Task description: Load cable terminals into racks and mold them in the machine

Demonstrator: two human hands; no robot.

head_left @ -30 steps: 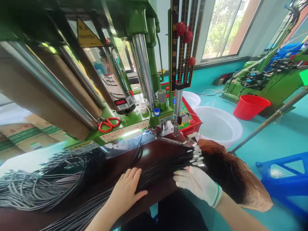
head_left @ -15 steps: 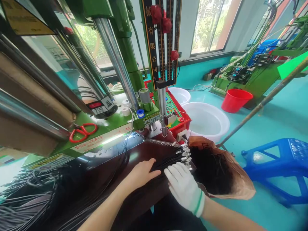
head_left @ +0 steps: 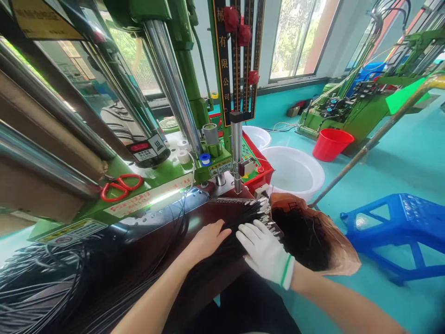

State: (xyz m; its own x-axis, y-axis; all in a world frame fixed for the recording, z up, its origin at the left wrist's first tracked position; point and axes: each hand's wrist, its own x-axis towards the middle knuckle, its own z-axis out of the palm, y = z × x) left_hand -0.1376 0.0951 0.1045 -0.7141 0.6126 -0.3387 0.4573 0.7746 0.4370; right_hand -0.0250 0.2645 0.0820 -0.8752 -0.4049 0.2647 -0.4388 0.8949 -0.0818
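My bare left hand point(head_left: 208, 239) rests on a bunch of black cables point(head_left: 239, 219), thumb and fingers apart. Beside it on the right, my right hand point(head_left: 266, 253), in a white glove with a green cuff edge, lies over the same bunch with its fingers stretched out. Silvery metal connector ends point(head_left: 266, 208) stick out of the bunch at its far right end. The cables lie on a dark brown tabletop point(head_left: 200, 213). Any cable under the palms is hidden.
A green press machine point(head_left: 167, 181) stands ahead, with red-handled scissors point(head_left: 121, 187) on its ledge. More black cables point(head_left: 45, 283) pile up at left. On the right are a brown paper bag point(head_left: 342, 250) holding black pieces, a white tub point(head_left: 295, 169) and a blue stool point(head_left: 389, 222).
Both hands have shifted slightly up in the view, and the right glove lies flatter over the cables. The connector ends look more fanned out. The camera view has turned a little.
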